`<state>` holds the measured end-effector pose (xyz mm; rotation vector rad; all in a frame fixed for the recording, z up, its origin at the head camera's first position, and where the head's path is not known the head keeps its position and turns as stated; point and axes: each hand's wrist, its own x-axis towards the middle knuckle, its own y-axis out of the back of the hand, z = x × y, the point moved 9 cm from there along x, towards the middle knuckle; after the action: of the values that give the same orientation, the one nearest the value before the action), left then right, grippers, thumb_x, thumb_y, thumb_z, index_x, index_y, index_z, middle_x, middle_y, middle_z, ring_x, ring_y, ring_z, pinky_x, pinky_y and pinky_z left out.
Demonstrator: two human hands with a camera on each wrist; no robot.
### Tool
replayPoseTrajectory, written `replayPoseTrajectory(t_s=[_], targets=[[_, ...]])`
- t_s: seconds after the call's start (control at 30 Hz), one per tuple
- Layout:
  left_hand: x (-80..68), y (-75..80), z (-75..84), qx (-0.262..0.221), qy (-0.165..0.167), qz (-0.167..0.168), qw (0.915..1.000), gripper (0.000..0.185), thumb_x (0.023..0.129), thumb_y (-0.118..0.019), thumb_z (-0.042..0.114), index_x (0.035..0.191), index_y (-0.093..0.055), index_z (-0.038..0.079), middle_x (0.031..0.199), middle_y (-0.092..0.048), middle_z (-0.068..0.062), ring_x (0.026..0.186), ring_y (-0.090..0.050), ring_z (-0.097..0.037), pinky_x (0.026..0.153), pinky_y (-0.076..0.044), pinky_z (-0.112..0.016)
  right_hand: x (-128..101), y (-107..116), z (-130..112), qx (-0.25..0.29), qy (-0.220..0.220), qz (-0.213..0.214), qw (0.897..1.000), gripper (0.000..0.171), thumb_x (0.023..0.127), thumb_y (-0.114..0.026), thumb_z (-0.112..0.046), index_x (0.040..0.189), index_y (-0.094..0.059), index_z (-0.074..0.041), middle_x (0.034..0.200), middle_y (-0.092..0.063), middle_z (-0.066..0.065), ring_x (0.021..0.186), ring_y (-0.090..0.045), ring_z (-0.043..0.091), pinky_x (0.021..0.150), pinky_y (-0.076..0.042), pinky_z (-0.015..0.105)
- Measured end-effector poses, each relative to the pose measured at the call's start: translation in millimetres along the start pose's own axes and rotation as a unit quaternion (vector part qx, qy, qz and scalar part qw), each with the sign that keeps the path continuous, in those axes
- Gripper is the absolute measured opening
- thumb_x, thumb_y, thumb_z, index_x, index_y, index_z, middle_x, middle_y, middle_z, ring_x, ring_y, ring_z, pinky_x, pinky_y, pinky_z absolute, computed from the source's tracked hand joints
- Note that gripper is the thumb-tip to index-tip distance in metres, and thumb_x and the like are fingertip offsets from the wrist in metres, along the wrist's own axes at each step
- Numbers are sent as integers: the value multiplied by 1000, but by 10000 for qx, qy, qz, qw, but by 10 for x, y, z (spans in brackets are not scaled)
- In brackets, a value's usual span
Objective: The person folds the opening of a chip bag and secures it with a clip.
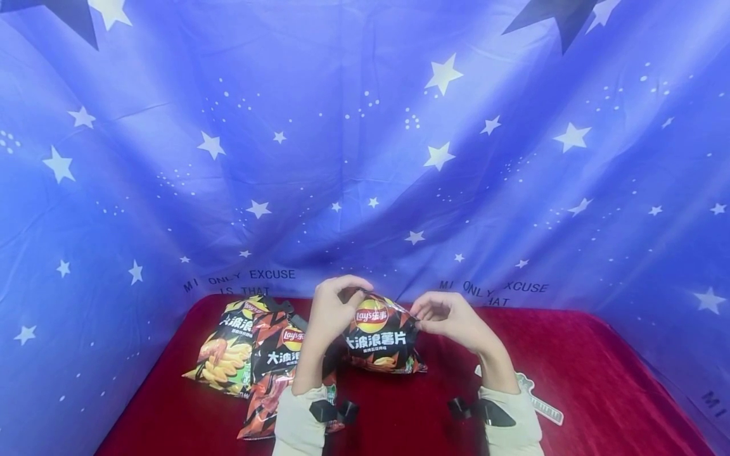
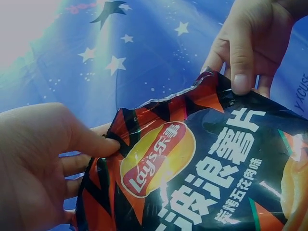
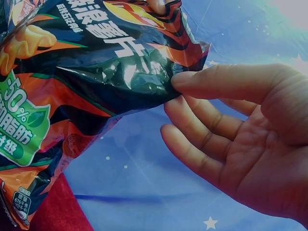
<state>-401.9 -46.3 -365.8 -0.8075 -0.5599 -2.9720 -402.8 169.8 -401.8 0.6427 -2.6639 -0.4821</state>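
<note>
A black and orange Lay's chip bag [image 1: 376, 358] is held up over the far middle of the table. My left hand [image 1: 335, 310] pinches its top left corner, the thumb [image 2: 103, 143] lying on the printed front. At the upper right edge, my right hand [image 1: 456, 320] pinches the bag between thumb [image 3: 216, 82] and forefinger, its other fingers loosely bent off the film. The bag's top seam looks closed in the left wrist view. Two more chip bags lie on the left: one with a yellow top [image 1: 225, 354], overlapped by a black and red one [image 1: 274, 380] partly behind my left forearm.
A red velvet cloth [image 1: 599, 367] covers the table. On the right, a pale flat object with a slotted handle [image 1: 544, 408] lies partly hidden by my right forearm. A blue star-patterned curtain [image 1: 353, 158] hangs behind and along both sides.
</note>
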Motion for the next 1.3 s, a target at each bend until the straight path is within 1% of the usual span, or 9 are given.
replayPoseTrajectory(t_s=[0.07,0.13,0.2,0.5,0.67,0.83,1.1,1.23,1.3], targets=[[-1,-11,0,-45,-13,-65,10000,22,85,-70,-5,95,-80,13,97,-79,1,92,-70,-15,85,-55,-30,0,-1,-2,28,19,-2,10000,22,83,-71,9,103,-71,-1,89,-71,12,83,-68,15,77,-59,29],[-2,-16,2,-79,-26,-103,9999,24,85,-70,-5,95,-80,13,96,-79,1,90,-69,-15,82,-54,-28,-3,-3,-1,64,7,-3,10000,22,83,-71,10,102,-70,-1,89,-71,12,83,-68,15,76,-60,29],[-4,-17,5,-112,-15,-132,9998,24,84,-69,-5,95,-80,14,97,-79,1,93,-69,-15,85,-54,-27,-6,-4,-3,82,1,-10,10000,23,83,-70,11,102,-70,-1,89,-71,13,82,-68,16,76,-60,30],[-15,-15,16,-144,71,-190,9997,26,82,-68,-4,92,-79,17,96,-78,2,92,-68,-14,84,-55,-29,-23,-2,-32,39,-2,-64,10000,22,84,-68,10,102,-72,-2,88,-71,16,81,-68,15,74,-59,30],[-15,-17,25,-122,78,-226,9996,24,83,-68,-3,93,-79,16,96,-78,3,92,-68,-14,85,-55,-30,-25,-13,-38,4,46,-146,9999,23,84,-68,10,102,-72,-3,89,-72,15,81,-69,16,75,-60,31],[-18,-17,27,-187,100,-254,9995,23,84,-68,-3,93,-79,14,95,-78,1,90,-67,-14,84,-55,-28,-21,-21,-30,9,79,-192,9998,22,84,-69,10,102,-72,-2,88,-72,14,81,-69,17,74,-60,31],[-24,-19,15,-162,124,-248,9995,22,86,-68,-2,92,-79,16,95,-78,2,93,-69,-14,87,-56,-28,-24,-15,-22,-9,17,-213,9998,22,85,-71,8,103,-73,-4,90,-73,14,82,-69,17,76,-60,31],[-24,-28,12,-154,110,-339,9992,25,85,-67,-4,94,-78,16,96,-78,1,89,-67,-14,83,-55,-26,-15,-15,-5,-63,-28,-156,9999,23,84,-70,9,103,-72,-3,90,-72,16,82,-69,16,76,-60,31],[-24,-38,12,-144,85,-415,9990,25,84,-66,-5,95,-78,14,96,-77,1,87,-66,-14,81,-55,-25,-13,-15,9,-72,-50,-128,9999,23,83,-69,10,103,-72,-2,90,-72,17,82,-69,16,76,-59,30]])
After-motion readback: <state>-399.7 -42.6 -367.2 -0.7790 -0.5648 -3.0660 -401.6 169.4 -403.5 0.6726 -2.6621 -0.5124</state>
